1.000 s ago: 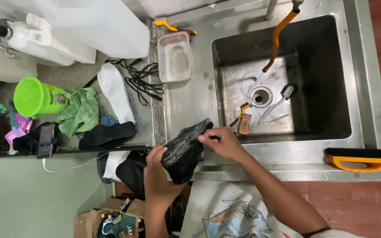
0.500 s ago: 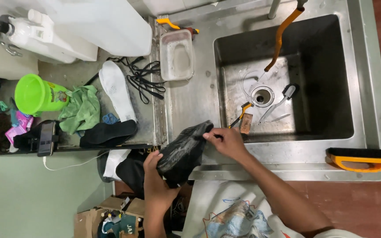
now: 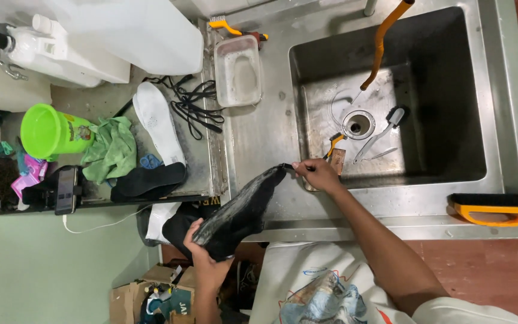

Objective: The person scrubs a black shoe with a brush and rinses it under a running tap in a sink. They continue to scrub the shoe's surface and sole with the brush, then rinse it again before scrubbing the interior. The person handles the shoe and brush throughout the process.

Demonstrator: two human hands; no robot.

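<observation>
Two hands, one item: a black shoe, wet-looking, held stretched in the air over the front edge of the steel counter. Its long axis runs on a diagonal — low and to the left at the body side, high and to the right toward the sink. Left hand: closed around the lower end, fingers wrapped under the dark material, below the counter's edge. Right hand: pinching the upper tip between thumb and fingertips, just at the sink's near rim. Both ends are gripped; neither hand is spread. Nearest loose tools — a small orange-handled brush and a white-headed brush — lie in the basin just beyond the right hand, well apart from the left.
</observation>
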